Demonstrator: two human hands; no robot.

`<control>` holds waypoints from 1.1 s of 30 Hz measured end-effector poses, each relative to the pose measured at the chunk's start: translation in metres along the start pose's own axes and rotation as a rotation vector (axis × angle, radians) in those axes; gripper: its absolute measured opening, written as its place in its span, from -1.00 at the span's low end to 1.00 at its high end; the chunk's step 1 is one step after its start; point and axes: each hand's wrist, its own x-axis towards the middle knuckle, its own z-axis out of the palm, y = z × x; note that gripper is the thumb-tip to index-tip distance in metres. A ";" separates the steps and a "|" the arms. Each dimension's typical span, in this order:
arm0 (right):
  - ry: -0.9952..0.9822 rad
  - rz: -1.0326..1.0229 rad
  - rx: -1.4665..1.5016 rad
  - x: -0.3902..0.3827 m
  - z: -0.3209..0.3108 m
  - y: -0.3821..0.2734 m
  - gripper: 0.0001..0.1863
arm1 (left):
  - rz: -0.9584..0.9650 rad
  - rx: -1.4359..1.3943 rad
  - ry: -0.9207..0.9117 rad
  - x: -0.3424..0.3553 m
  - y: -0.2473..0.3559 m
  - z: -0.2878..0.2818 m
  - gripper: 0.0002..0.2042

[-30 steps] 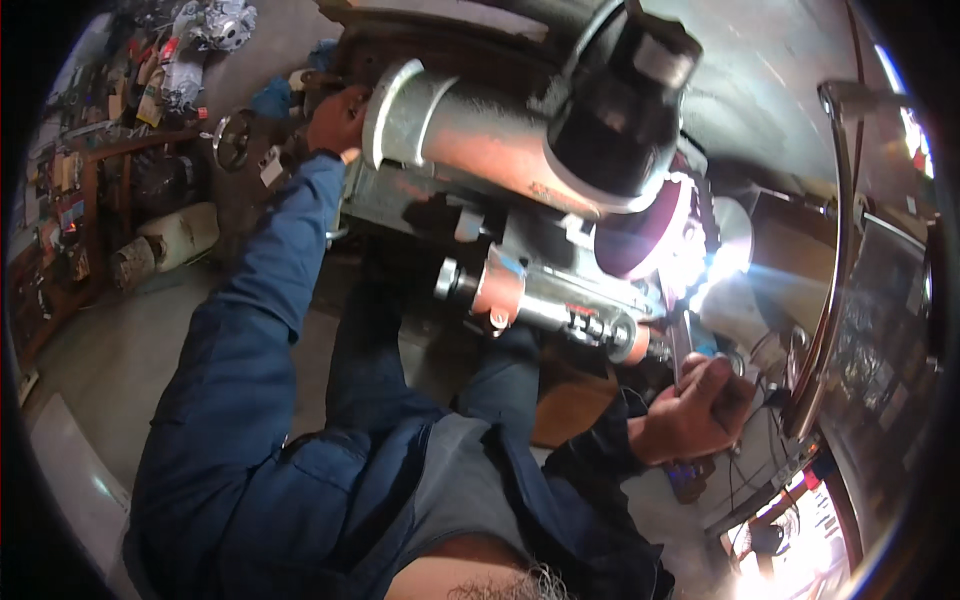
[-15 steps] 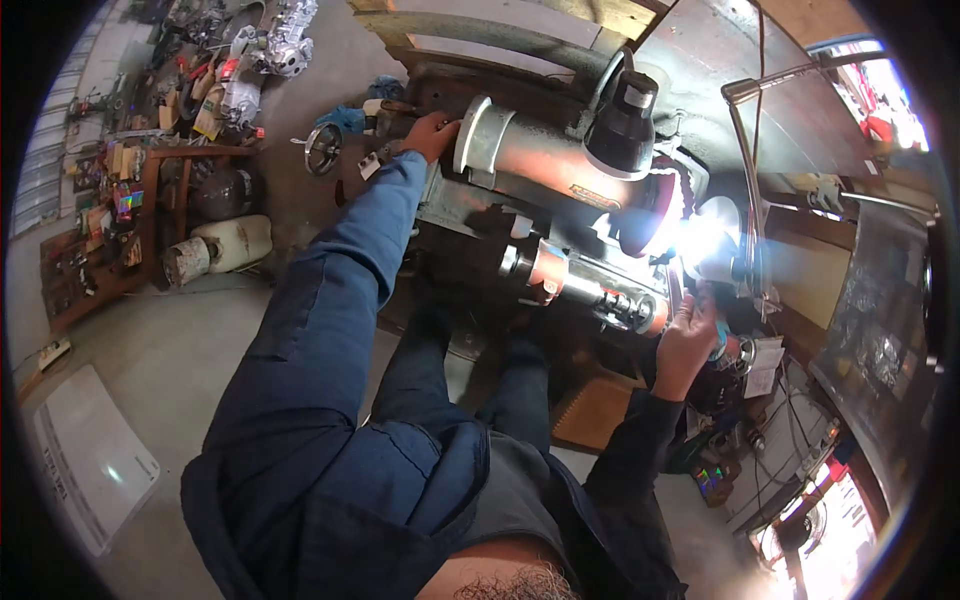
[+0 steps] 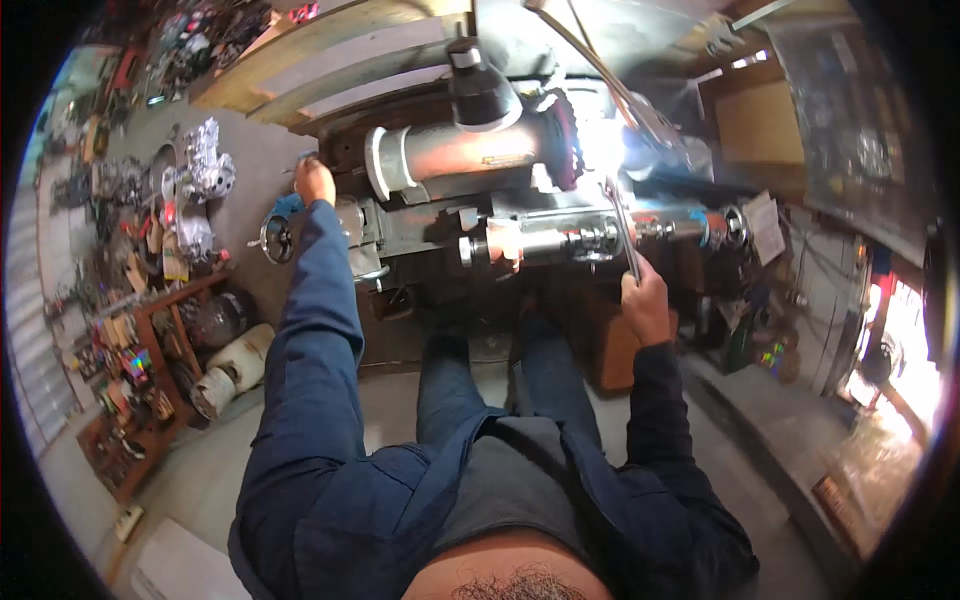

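Note:
My left hand [image 3: 314, 180] is closed at the left end of the machine, on something I cannot make out, above a small metal handwheel [image 3: 278, 240]. My right hand [image 3: 645, 300] grips a long flat metal bar [image 3: 626, 235] that points up toward a glare beside a dark red wheel [image 3: 562, 145]. This wheel is on a red-and-grey cylindrical housing [image 3: 465, 153], with a black lamp head [image 3: 480, 95] over it. Below the housing lies a horizontal shaft assembly [image 3: 560, 240] with red and chrome parts, crossed by the bar.
Engine castings [image 3: 200, 170], a wooden rack of small items [image 3: 140, 340] and a pale cylindrical tank [image 3: 240, 370] stand at the left. Wooden slats [image 3: 290, 65] lie behind the machine. A metal lamp arm [image 3: 580, 50] hangs above. A brown box [image 3: 625, 360] sits underneath; clutter and cables line the right.
The view has swung, so the machine appears more level and farther up the picture. My left hand now shows higher above the handwheel; my right hand still holds the bar, now more upright.

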 end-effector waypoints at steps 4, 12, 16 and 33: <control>0.152 -0.185 0.199 -0.090 0.019 0.090 -0.56 | -0.091 -0.860 -0.084 -0.089 0.082 -0.097 -0.82; -0.716 0.770 1.269 -0.183 0.051 0.143 -0.66 | 0.286 -0.459 -1.087 -0.359 0.107 -0.198 -0.91; -0.654 1.112 1.423 -0.159 0.127 0.164 -0.62 | 0.074 -0.510 -1.659 -0.440 0.122 -0.154 -0.85; -0.813 0.007 -0.739 0.020 0.273 0.190 -0.66 | -0.125 0.498 -1.335 -0.476 -0.072 -0.190 -0.42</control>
